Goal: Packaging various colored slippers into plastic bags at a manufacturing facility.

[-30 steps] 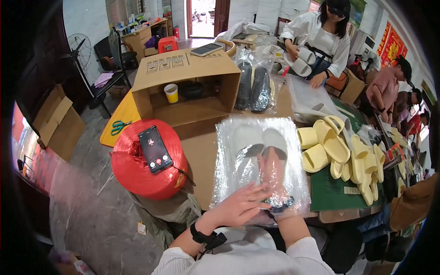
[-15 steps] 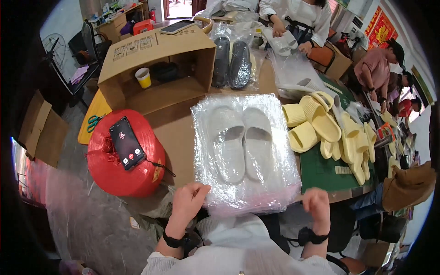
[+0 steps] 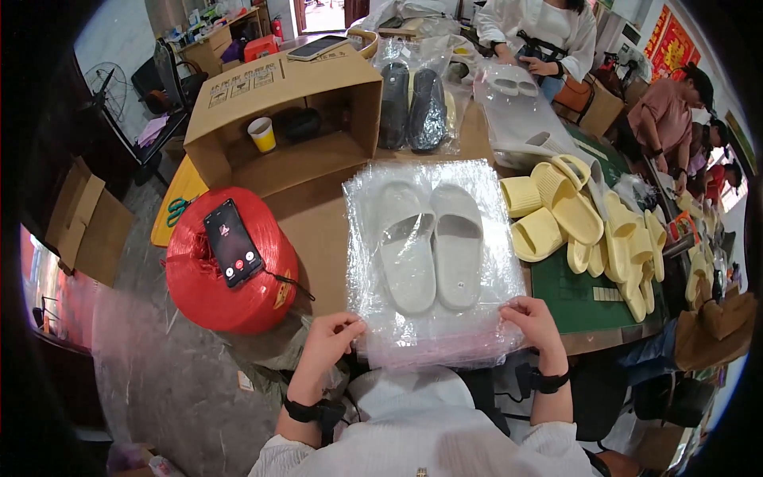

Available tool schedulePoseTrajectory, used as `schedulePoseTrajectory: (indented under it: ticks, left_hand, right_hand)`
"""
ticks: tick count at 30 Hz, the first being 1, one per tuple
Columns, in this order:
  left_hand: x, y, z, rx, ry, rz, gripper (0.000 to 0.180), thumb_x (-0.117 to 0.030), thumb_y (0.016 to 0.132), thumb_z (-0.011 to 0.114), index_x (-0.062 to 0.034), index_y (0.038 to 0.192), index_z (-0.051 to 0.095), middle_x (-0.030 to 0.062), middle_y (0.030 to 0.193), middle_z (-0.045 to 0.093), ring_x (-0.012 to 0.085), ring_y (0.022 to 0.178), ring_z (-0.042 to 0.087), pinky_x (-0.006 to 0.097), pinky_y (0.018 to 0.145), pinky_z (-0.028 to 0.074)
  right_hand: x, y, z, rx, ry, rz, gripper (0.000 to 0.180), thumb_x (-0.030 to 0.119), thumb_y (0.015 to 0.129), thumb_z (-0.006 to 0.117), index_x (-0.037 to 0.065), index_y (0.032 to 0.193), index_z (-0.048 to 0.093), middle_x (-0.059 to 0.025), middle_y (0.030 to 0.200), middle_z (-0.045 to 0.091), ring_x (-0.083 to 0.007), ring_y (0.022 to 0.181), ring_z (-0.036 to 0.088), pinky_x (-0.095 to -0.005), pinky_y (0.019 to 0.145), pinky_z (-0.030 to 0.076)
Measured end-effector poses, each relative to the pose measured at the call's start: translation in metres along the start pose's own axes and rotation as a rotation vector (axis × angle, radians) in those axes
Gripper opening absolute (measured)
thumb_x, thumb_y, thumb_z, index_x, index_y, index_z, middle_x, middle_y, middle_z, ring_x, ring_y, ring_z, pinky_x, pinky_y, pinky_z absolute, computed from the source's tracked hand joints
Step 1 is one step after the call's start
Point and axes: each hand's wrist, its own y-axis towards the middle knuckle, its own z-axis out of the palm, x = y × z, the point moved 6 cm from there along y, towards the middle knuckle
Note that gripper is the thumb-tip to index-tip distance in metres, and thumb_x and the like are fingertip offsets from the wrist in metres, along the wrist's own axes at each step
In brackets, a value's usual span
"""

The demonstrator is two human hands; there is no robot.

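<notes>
A pair of light grey slippers (image 3: 408, 266) lies side by side, toes away from me, on a stack of clear plastic bags (image 3: 491, 238) at the table's front edge. Glossy film shows over part of the left slipper; how far it covers the pair I cannot tell. My left hand (image 3: 324, 340) pinches the near left edge of a bag, thumb and fingers together. At the near right edge my right hand (image 3: 536, 321) pinches the plastic in the same way. Both hands are beside the slippers' heels, not touching them.
Left stands a red twine roll (image 3: 187, 290) with a phone (image 3: 232, 242) on it. Behind is an open cardboard box (image 3: 278, 79) holding a cup (image 3: 261, 135). Yellow slippers (image 3: 572, 208) are piled at right. Bagged dark slippers (image 3: 427, 111) lie behind; a co-worker (image 3: 540, 28) handles bagged slippers.
My right hand has come in from beside the stack and now pinches the bag's edge. My left hand stays at its corner. The co-worker's pale slippers are now under clear plastic.
</notes>
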Motion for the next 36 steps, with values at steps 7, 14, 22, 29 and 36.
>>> schedulePoseTrajectory:
  ticks: [7, 14, 22, 29, 36]
  left_hand:
    - [-0.027, -0.006, 0.006, -0.119, -0.385, 0.062, 0.010, -0.003, 0.093, 0.068, 0.0020, 0.100, 0.072, 0.0073, 0.089, 0.073, 0.0102, 0.068, 0.066, 0.025, 0.059, 0.051]
    - [-0.047, 0.000, -0.002, -0.275, 0.299, 0.929, 0.017, 0.002, 0.089, 0.066, -0.0011, 0.105, 0.067, 0.0160, 0.110, 0.072, 0.0281, 0.097, 0.073, 0.035, 0.077, 0.057]
    - [0.002, 0.014, 0.011, -0.083, 0.516, 0.744, 0.015, -0.006, 0.090, 0.069, -0.0031, 0.105, 0.066, 0.0177, 0.127, 0.065, 0.0392, 0.135, 0.053, 0.045, 0.107, 0.047]
    - [-0.073, -0.006, 0.040, -0.182, 0.702, 0.822, 0.050, -0.026, 0.090, 0.071, -0.0123, 0.137, 0.060, 0.0172, 0.154, 0.046, 0.0437, 0.148, 0.033, 0.055, 0.118, 0.032]
    - [-0.011, 0.032, 0.092, 0.052, 0.980, 0.758, 0.071, -0.040, 0.091, 0.067, -0.0222, 0.155, 0.042, 0.0165, 0.167, 0.024, 0.0457, 0.151, 0.022, 0.060, 0.120, 0.025]
  right_hand:
    - [0.053, 0.000, -0.010, -0.102, 0.085, -0.089, 0.013, 0.004, 0.096, 0.063, -0.003, 0.102, 0.072, -0.0041, 0.090, 0.073, -0.0109, 0.083, 0.066, -0.0260, 0.077, 0.052]
    - [0.062, 0.008, -0.010, -0.271, 0.114, -0.543, 0.015, -0.008, 0.097, 0.057, -0.002, 0.103, 0.069, -0.0046, 0.103, 0.070, -0.0114, 0.096, 0.064, -0.0260, 0.087, 0.050]
    - [0.013, 0.000, 0.010, -0.284, -0.451, -0.544, 0.029, -0.006, 0.087, 0.062, -0.001, 0.116, 0.066, -0.0172, 0.120, 0.066, -0.0324, 0.112, 0.063, -0.0396, 0.098, 0.048]
    - [0.090, -0.022, 0.056, -0.387, -0.667, -0.772, 0.051, -0.002, 0.086, 0.063, 0.004, 0.136, 0.057, -0.0195, 0.146, 0.052, -0.0419, 0.140, 0.044, -0.0511, 0.115, 0.036]
    - [0.029, 0.026, 0.106, -0.037, -0.816, -0.647, 0.072, 0.030, 0.094, 0.066, 0.006, 0.155, 0.037, -0.0188, 0.165, 0.028, -0.0425, 0.153, 0.023, -0.0579, 0.121, 0.021]
